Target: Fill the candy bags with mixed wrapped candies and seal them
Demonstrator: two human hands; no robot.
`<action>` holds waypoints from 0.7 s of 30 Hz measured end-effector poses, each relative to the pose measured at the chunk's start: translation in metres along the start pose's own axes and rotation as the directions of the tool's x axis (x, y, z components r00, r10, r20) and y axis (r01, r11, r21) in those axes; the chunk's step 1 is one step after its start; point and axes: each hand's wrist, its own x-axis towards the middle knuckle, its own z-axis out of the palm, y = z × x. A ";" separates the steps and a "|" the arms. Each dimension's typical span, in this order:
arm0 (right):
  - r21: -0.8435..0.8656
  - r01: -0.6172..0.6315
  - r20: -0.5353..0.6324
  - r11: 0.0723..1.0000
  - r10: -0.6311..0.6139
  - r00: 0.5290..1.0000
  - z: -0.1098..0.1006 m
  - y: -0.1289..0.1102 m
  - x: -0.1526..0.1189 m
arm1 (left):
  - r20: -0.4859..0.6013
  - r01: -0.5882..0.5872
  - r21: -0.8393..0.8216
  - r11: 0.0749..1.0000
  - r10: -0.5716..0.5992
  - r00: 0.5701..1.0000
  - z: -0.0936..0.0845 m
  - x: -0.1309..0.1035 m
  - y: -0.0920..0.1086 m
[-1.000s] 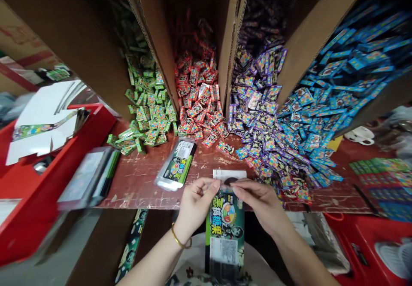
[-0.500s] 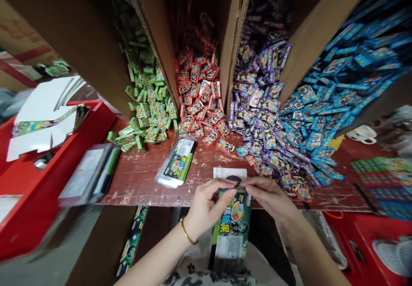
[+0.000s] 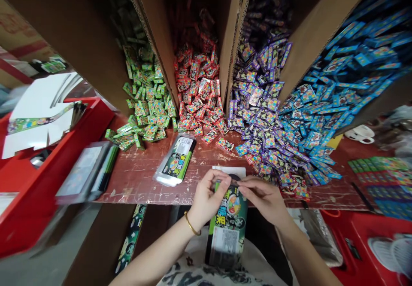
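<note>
A clear plastic candy package with a green and black printed card (image 3: 227, 221) hangs over the table's front edge, close to my body. My left hand (image 3: 210, 196) pinches its upper left end between thumb and fingers, a gold bangle on the wrist. At the upper right end, my right hand (image 3: 265, 198) closes thumb and fingers on the package's clear top edge. Behind the fingers, a white paper slip (image 3: 230, 171) lies on the table, with something dark and round partly hidden over it. A second such package (image 3: 176, 160) lies flat, left of my hands.
Cardboard dividers (image 3: 236, 41) separate heaps of small green candy packs (image 3: 151, 105), red packs (image 3: 199, 97), purple packs (image 3: 260, 105) and blue packs (image 3: 315, 118). A red bin (image 3: 77, 140) holds white card at left; stacked clear packages (image 3: 85, 172) lie beside it. White scissors handles (image 3: 360, 135) are at right.
Both hands and the held package have shifted slightly left, with the package a little lower. The fingers stay on its top end. The surrounding scene has slid slightly left with the camera.
</note>
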 end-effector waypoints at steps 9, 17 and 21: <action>-0.098 0.096 0.034 0.991 -0.093 0.995 0.009 0.014 0.010 | 0.088 0.114 -0.076 0.991 -0.107 0.990 0.000 -0.010 -0.024; -0.434 -0.059 0.010 0.899 0.070 0.997 0.028 0.086 0.085 | -0.047 0.311 -0.257 0.915 -0.334 0.942 -0.021 0.021 -0.086; -0.419 -0.004 0.106 0.908 0.053 0.993 0.035 0.105 0.098 | -0.057 0.342 -0.302 0.890 -0.375 0.925 -0.021 0.016 -0.095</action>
